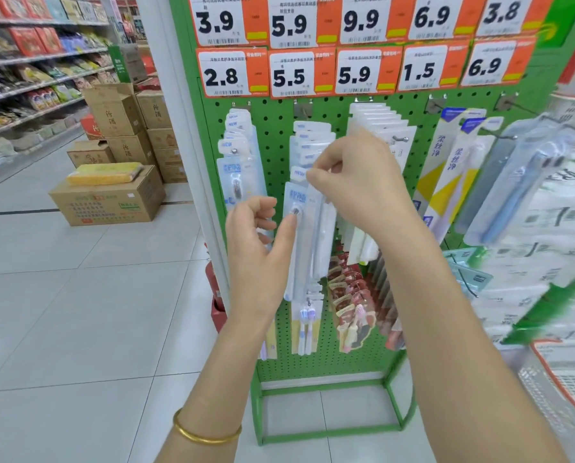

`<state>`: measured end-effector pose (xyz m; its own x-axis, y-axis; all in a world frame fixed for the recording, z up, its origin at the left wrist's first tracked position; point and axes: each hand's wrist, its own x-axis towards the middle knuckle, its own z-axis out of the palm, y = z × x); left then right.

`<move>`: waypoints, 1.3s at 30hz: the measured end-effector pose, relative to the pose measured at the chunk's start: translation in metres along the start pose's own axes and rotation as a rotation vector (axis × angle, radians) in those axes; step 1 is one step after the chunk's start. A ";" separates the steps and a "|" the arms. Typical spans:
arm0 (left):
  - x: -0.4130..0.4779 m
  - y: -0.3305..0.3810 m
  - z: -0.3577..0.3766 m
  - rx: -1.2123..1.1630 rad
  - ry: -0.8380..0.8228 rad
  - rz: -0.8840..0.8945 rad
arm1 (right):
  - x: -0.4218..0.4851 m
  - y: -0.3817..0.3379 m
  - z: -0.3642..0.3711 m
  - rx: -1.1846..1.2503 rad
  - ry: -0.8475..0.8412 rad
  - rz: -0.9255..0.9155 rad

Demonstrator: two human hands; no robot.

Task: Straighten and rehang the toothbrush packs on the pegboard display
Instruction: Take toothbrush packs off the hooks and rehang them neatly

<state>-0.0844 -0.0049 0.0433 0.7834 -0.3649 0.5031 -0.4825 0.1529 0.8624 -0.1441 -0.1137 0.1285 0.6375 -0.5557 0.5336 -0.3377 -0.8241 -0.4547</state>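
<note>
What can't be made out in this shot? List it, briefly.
Head view only:
- Hang hole of the toothbrush pack: covered by the right hand, which pinches its top.
- Whether the left hand grips that pack or only touches it with the thumb: its curled fingers hide the contact.
- Print on the packs at the right edge: blurred.
- Small text on the price tags: too small to read.

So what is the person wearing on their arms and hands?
Not much! No sleeves show, and there are no gloves on the left hand or the right hand. I can't see any rings either. The only thing worn is a thin, smooth gold bangle round the left wrist.
</note>
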 end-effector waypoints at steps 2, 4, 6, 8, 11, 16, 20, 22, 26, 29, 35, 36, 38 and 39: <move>-0.012 -0.004 0.006 -0.005 -0.056 -0.057 | -0.014 0.015 -0.007 0.071 -0.069 -0.006; -0.025 -0.007 0.014 -0.028 -0.163 -0.125 | -0.029 0.031 -0.011 0.128 -0.133 -0.004; -0.040 -0.010 0.023 -0.080 -0.288 -0.205 | -0.044 0.048 -0.012 0.175 -0.191 0.013; -0.056 -0.016 0.034 -0.095 -0.363 -0.265 | -0.060 0.064 -0.010 0.211 -0.232 0.042; -0.079 -0.026 0.052 -0.094 -0.384 -0.348 | -0.086 0.092 -0.002 0.303 -0.203 0.131; -0.102 -0.039 0.083 -0.155 -0.285 -0.498 | -0.139 0.143 0.023 0.501 -0.337 0.361; -0.104 -0.050 0.103 -0.142 -0.202 -0.569 | -0.174 0.161 0.038 0.555 -0.389 0.399; -0.106 -0.052 0.109 -0.102 -0.204 -0.556 | -0.181 0.164 0.044 0.604 -0.361 0.421; -0.118 -0.062 0.109 0.155 -0.373 -0.417 | -0.189 0.168 0.055 0.667 -0.296 0.470; -0.129 -0.072 0.107 0.194 -0.519 -0.409 | -0.192 0.174 0.059 0.716 -0.274 0.505; -0.143 -0.088 0.099 0.231 -0.707 -0.382 | -0.195 0.186 0.067 0.775 -0.278 0.618; -0.144 -0.089 0.098 0.249 -0.746 -0.375 | -0.195 0.187 0.068 0.800 -0.260 0.658; -0.148 -0.091 0.095 0.283 -0.839 -0.348 | -0.192 0.191 0.068 0.840 -0.200 0.730; -0.151 -0.092 0.093 0.296 -0.880 -0.341 | -0.190 0.193 0.068 0.840 -0.172 0.751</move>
<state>-0.1945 -0.0491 -0.1172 0.3866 -0.9174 -0.0946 -0.4574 -0.2799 0.8441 -0.2831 -0.1593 -0.1091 0.5786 -0.8016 -0.1506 -0.1449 0.0807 -0.9862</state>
